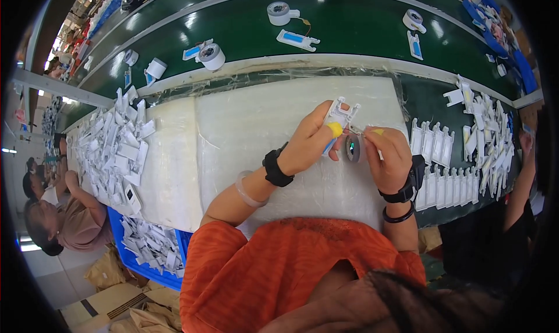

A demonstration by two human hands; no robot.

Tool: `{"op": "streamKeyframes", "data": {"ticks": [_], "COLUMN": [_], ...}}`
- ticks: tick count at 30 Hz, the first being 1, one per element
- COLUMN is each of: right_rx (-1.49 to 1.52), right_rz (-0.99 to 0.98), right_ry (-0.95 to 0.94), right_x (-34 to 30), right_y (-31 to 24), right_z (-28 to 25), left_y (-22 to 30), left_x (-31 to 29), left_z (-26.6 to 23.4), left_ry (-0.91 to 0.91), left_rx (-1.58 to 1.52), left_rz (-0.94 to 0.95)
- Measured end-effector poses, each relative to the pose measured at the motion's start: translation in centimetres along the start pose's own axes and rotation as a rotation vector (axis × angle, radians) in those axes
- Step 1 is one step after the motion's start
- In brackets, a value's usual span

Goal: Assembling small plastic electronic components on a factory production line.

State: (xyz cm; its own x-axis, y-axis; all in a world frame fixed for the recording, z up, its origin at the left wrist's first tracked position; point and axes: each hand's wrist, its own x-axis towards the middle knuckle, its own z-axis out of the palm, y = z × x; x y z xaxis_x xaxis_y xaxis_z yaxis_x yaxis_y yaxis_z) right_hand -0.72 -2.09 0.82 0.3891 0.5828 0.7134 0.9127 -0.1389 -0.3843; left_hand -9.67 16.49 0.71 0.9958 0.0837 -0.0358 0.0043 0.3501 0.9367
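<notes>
My left hand (310, 139) is closed around a white plastic bracket (341, 113) with pronged ends, and part of a blue strip (329, 148) shows below the thumb. A yellow cover (334, 129) wraps that thumb. Just to the right, my right hand (387, 155) pinches thin dark and reddish wires (348, 130) running from the bracket; its fingertips partly hide them. A yellow cover (378, 132) is on a right finger too. Beneath the right fingertips is a round dark-faced part (353, 148) with a small green glow. Whether the right fingers also touch it is unclear.
Loose white plastic pieces pile up at left (119, 143), above a blue bin (152, 248) of similar pieces. White brackets stand in rows (447, 187) at right beside another heap (489, 141). Across the far side, a green conveyor (244, 33) carries round units wired to blue-stripped brackets. People sit on both sides.
</notes>
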Motion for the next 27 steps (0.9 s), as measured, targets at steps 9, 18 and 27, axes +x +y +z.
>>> {"op": "streamKeyframes", "data": {"ticks": [9, 18, 27], "right_rx": [-0.016, 0.037, 0.015], "right_rz": [0.022, 0.015, 0.003], "right_ry": [0.031, 0.082, 0.076], "right_x": [-0.2, -0.7, -0.7], "right_y": [-0.8, -0.6, -0.8], "right_z": [0.0, 0.5, 0.4], "left_y": [-1.7, -1.4, -1.1], "left_x": [-0.5, -0.5, -0.8], "left_z": [1.6, 1.9, 2.0], "left_ry": [-0.049, -0.050, -0.053], "left_rx": [0.080, 0.161, 0.224], "left_rz": [-0.054, 0.080, 0.078]}}
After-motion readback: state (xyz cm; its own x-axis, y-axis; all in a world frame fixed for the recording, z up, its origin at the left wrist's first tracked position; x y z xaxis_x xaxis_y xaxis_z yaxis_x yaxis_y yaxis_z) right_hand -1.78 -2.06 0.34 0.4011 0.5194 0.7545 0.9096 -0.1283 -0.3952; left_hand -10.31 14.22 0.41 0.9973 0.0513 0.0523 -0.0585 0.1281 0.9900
